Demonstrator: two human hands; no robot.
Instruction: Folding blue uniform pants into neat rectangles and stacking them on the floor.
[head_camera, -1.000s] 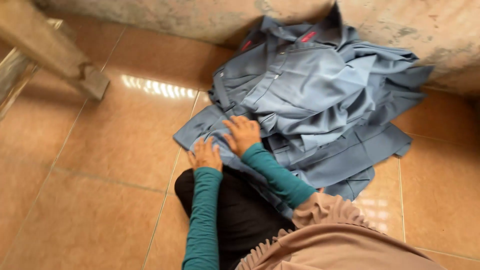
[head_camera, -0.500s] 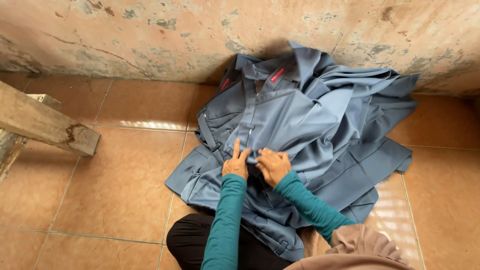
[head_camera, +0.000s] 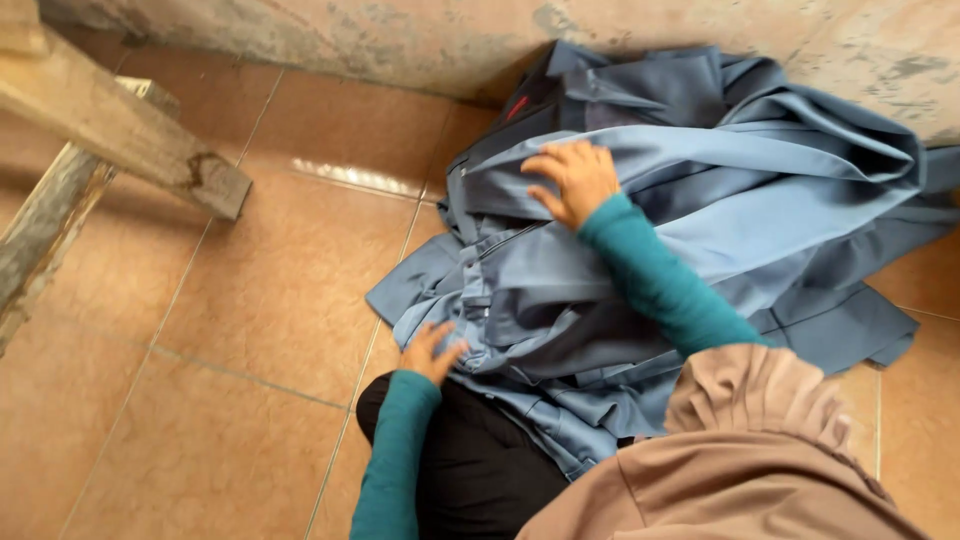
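A person kneels on a tiled floor (head_camera: 250, 300), working at a heap of blue-grey garments (head_camera: 700, 230) piled against a stained wall (head_camera: 400, 40). The left hand (head_camera: 430, 352) pinches the near edge of the top garment, fingers closed on the cloth. The right hand (head_camera: 570, 180) lies flat on the heap's upper part, fingers spread, gripping nothing. This looks like smoothing or spreading. Several garments overlap; an exact count is impossible. Two wooden beams (head_camera: 120, 140) lean at left.
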